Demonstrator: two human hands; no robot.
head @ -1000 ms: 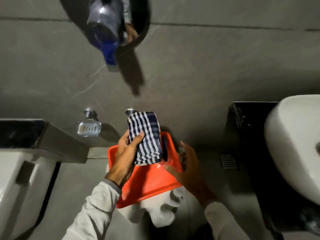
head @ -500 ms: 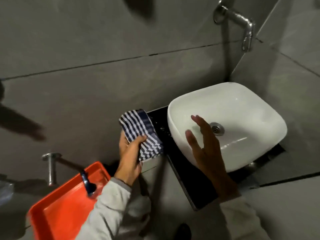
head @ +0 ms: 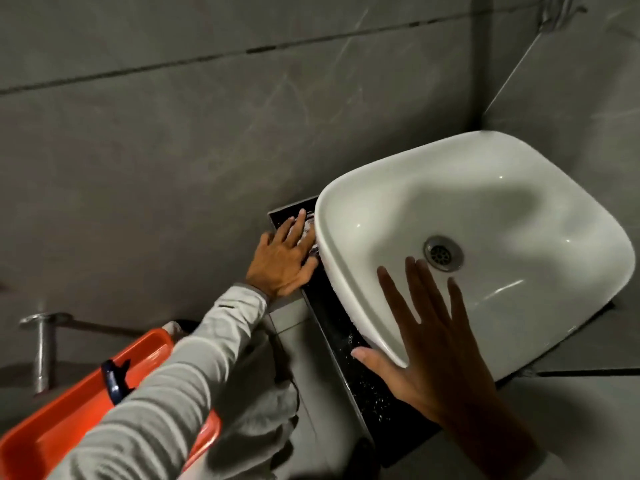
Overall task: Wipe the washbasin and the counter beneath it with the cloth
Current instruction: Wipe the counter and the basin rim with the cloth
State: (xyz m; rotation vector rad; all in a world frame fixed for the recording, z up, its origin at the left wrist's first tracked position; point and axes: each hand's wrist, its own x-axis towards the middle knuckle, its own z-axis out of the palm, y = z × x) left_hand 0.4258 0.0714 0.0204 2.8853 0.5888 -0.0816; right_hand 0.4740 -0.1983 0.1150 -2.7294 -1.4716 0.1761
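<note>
A white washbasin with a metal drain sits on a black speckled counter against the grey wall. My left hand lies flat on the striped blue-and-white cloth, pressing it onto the counter's far left corner, right beside the basin's outer wall. Most of the cloth is hidden under my fingers. My right hand is spread open over the basin's near rim, its thumb at the rim's lower edge, holding nothing.
An orange tray with a dark blue item in it is at lower left, under my left sleeve. A metal wall fitting sticks out at far left. Grey tiled walls meet in a corner behind the basin.
My left hand has carried the cloth from above the tray to the counter and pressed it flat beside the basin. My right hand moved over the basin's near rim. The view swung right.
</note>
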